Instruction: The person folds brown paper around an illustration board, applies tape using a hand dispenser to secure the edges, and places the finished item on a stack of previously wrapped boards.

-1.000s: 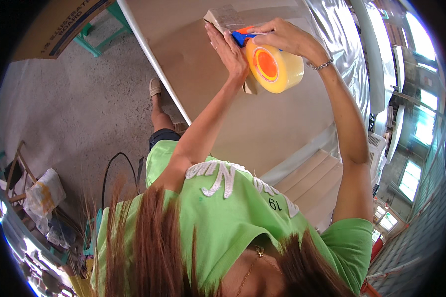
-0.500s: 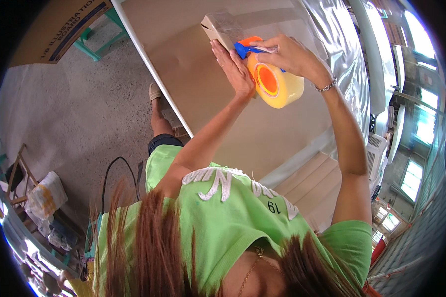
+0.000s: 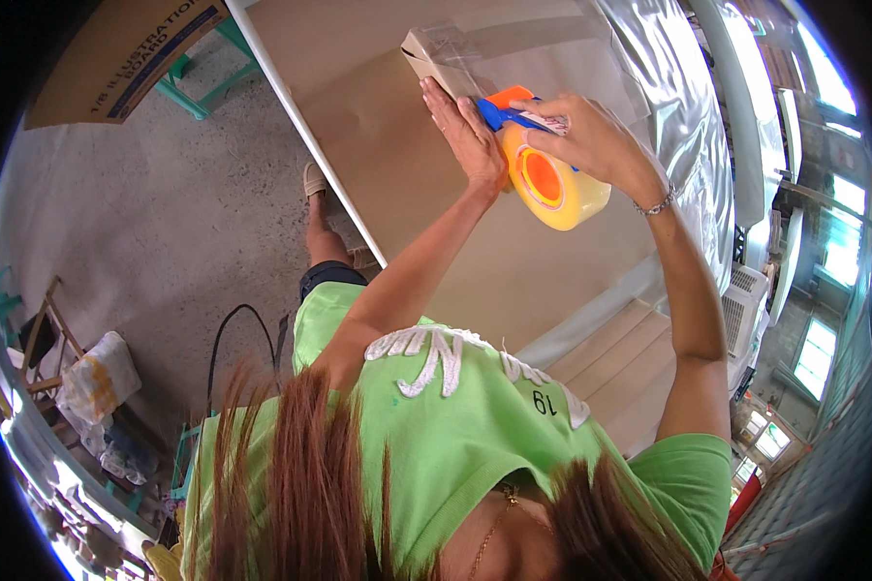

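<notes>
A long, narrow brown cardboard box [image 3: 432,56] lies on the brown-covered table, with a strip of clear tape over its far part. My left hand [image 3: 467,141] is pressed flat along the box's left side, its fingers stretched out together. In my right hand [image 3: 591,136] is a tape dispenser [image 3: 516,117] with blue and orange parts, gripped by its handle. It carries a large roll of clear tape [image 3: 579,200] on an orange hub. The dispenser's head rests at the box, beside my left fingertips. The near part of the box is hidden behind my hand and the roll.
The table's white edge [image 3: 305,145] runs along the left. Shiny silvery plastic sheeting [image 3: 683,107] covers the right side. A large printed carton [image 3: 131,63] and a green stool [image 3: 199,92] stand at the far left. Wrapped goods [image 3: 97,378] sit at the lower left.
My right hand has drawn the tape dispenser a little toward me along the box. My left hand stays flat against the box. The whole view has shifted slightly.
</notes>
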### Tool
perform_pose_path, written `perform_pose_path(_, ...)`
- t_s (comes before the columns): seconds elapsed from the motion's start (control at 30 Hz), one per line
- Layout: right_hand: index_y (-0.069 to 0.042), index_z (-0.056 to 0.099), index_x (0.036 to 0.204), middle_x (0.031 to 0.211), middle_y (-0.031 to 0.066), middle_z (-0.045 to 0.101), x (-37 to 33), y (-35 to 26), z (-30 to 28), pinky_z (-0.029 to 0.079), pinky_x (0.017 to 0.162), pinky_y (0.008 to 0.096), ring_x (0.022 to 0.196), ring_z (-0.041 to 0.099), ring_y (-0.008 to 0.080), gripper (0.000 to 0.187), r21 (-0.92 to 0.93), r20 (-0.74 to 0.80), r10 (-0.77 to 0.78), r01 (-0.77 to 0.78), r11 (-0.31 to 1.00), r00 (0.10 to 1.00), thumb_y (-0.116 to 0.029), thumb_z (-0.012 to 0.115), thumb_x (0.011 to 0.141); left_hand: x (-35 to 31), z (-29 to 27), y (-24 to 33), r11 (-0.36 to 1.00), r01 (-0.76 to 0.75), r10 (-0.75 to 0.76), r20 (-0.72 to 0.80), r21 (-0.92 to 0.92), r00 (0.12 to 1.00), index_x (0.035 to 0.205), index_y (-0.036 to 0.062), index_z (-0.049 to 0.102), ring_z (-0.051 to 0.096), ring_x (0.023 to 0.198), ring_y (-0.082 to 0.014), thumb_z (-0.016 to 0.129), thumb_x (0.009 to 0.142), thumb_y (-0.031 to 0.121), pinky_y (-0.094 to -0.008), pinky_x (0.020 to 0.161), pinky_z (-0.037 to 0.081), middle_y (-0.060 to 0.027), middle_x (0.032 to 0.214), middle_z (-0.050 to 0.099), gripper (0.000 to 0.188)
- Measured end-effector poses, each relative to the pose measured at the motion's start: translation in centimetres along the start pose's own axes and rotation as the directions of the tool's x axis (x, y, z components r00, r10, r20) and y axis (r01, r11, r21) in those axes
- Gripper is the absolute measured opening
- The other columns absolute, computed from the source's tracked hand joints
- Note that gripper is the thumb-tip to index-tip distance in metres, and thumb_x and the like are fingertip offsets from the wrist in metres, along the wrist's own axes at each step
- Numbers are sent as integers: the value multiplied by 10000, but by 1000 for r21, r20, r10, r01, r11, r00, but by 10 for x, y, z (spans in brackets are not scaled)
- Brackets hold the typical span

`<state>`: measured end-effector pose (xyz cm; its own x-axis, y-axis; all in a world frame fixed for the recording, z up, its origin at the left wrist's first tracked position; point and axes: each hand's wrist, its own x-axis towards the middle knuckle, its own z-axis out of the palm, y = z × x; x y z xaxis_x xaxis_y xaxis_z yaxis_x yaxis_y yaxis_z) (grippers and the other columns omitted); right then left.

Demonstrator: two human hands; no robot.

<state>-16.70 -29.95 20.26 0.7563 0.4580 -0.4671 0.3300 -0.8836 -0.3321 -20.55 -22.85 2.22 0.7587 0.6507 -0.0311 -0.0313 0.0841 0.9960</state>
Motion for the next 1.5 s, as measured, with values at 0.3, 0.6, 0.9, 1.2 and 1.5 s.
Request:
perform_pose_path(0.3,-115,641,1226,907,193,615,-43,18,21,478,787,384,839,613,332,426,-39,-57,-22,20,999,998,-238,656,818,0,2,1,1000,12,-12,-12,-4,1000,1518,46,107,62,1464,-338,242,1040,365,-467,1178,65,-156,1586,99,591)
perform_pose_path(0.6,-187,602,1284,966,153,575,-91,28,54,509,767,403,803,619,336,492,44,-173,46,-39,998,984,-265,677,805,0,3,-3,999,-30,30,-10,29,999,1491,-40,88,91,1457,-345,262,1039,376,-411,1181,101,-221,1568,92,639)
perform_pose_path(0.9,-239,579,1312,1002,145,579,-147,53,108,541,692,402,745,631,309,495,83,-316,129,-109,991,940,-287,680,830,-1,4,-4,1000,-28,28,1,3,1000,1515,27,70,64,1461,-346,216,1036,407,-433,1186,76,-175,1582,84,629)
perform_pose_path(1.2,-220,585,1301,1015,157,583,-149,56,106,527,734,399,767,624,319,494,92,-248,129,-109,990,960,-264,691,821,0,4,-2,1000,6,-6,0,2,1000,1508,7,57,56,1463,-333,212,1036,416,-421,1190,74,-173,1584,71,644)
perform_pose_path(1.5,-162,635,1225,956,159,641,-101,59,78,506,792,415,831,641,328,436,62,-55,84,-81,995,995,-305,658,814,-3,-1,4,1000,22,-23,42,7,999,1493,-39,24,52,1466,-309,231,1039,384,-383,1191,95,-201,1578,27,654)
